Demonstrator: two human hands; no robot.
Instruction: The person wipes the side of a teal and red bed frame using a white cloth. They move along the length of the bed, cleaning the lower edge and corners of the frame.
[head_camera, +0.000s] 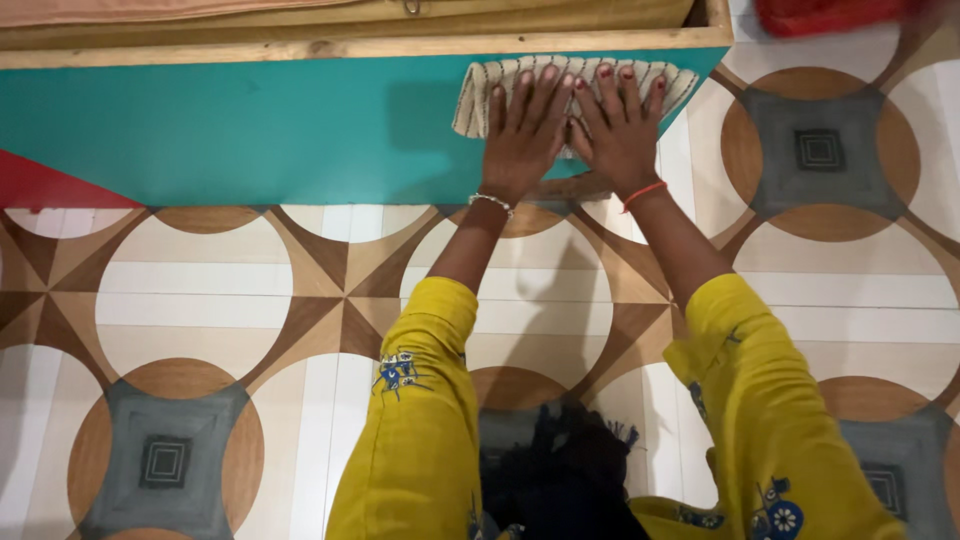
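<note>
My left hand & right hand flat, fingers spread, side by side, pressing on folded cloth: beige w/ dark stripes, ribbed. Cloth at upper centre of frame, on teal panel, under wooden edge.

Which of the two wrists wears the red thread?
The right hand has the red thread on its wrist. The left hand wears a pale beaded bracelet instead. Both hands press flat on the striped cloth.
</note>
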